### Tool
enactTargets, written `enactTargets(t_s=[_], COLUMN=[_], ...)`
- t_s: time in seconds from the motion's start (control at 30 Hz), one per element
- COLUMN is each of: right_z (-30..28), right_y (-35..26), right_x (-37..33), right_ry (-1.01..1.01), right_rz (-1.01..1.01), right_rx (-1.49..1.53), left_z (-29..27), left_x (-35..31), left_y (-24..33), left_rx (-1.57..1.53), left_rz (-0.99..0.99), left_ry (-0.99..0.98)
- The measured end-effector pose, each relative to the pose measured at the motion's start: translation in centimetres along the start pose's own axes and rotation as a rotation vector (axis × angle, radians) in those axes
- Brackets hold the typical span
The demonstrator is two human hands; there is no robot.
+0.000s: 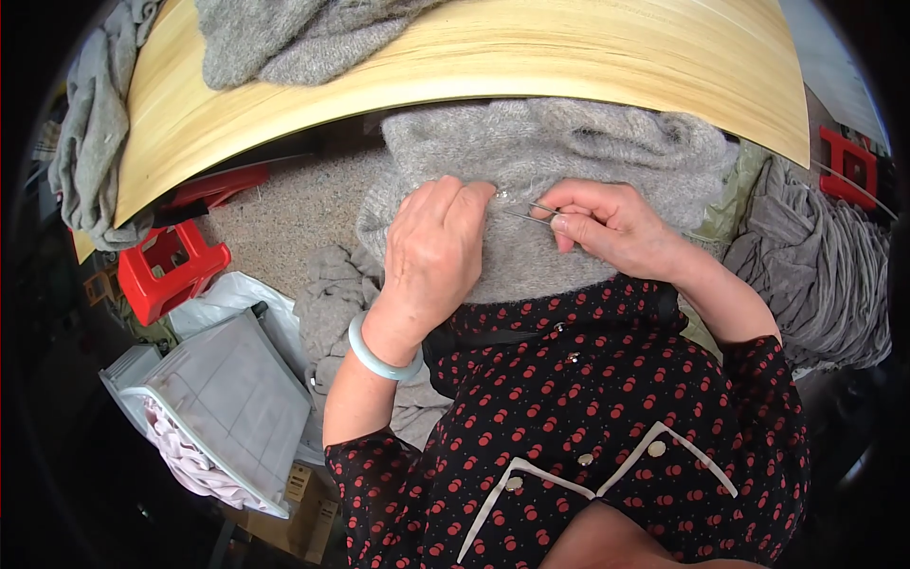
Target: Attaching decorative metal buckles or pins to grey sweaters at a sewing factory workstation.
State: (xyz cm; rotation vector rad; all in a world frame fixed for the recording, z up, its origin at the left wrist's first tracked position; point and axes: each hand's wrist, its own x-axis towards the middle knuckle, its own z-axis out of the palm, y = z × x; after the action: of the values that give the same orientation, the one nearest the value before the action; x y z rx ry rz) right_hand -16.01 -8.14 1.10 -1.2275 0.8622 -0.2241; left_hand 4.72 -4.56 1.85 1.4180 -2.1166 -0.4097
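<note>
A fuzzy grey knit garment point(559, 256) is spread over my lap, its far part bunched below the table edge. My left hand point(436, 242) is closed on the knit, thumb and fingertips pressed together at its surface. Just beside those fingertips sits a small shiny spot point(502, 194), too small to make out. Between the thumb and fingers of my right hand point(607, 223) is a thin pair of metal tweezers point(542, 216). Their slightly parted tips point left, close to the shiny spot. Whether the tips touch the knit, I cannot tell.
A pale wooden table point(493, 62) curves across the far side, bearing another grey knit piece point(294, 43). More grey fabric hangs at the left point(90, 142) and heaps at the right point(810, 266). Left of me are a red stool point(171, 270) and a translucent plastic bin point(232, 398).
</note>
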Motion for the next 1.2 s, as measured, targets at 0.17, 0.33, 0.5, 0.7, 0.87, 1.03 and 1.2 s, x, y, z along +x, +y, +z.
enactTargets(t_s=[0.17, 0.33, 0.5, 0.7, 0.87, 1.03, 1.2], right_z=[-0.1, 0.4, 2.0, 2.9, 3.1, 2.5, 1.8], right_y=[0.2, -1.1, -1.2, -0.4, -0.3, -1.8, -2.6], right_x=[-0.1, -0.5, -0.5, 0.1, 0.5, 0.3, -0.3], right_ry=[0.003, 0.03, 0.12, 0.136, 0.153, 0.14, 0.168], right_rz=[-0.093, 0.014, 0.072, 0.003, -0.034, -0.072, -0.11], right_rx=[-0.036, -0.003, 0.101, 0.264, 0.344, 0.251, 0.148], left_z=[-0.6, 0.8, 2.5, 3.5, 3.2, 2.2, 1.1], left_x=[0.1, -0.5, -1.1, -1.4, -1.3, -0.7, 0.5], left_y=[0.0, 0.5, 1.0, 1.3, 1.5, 1.7, 0.7], left_rx=[-0.252, -0.167, 0.037, 0.053, 0.027, -0.037, 0.188], left_rz=[-0.162, -0.167, -0.132, -0.12, -0.108, -0.076, 0.235], left_ry=[-0.061, 0.051, 0.252, 0.357, 0.347, 0.384, 0.365])
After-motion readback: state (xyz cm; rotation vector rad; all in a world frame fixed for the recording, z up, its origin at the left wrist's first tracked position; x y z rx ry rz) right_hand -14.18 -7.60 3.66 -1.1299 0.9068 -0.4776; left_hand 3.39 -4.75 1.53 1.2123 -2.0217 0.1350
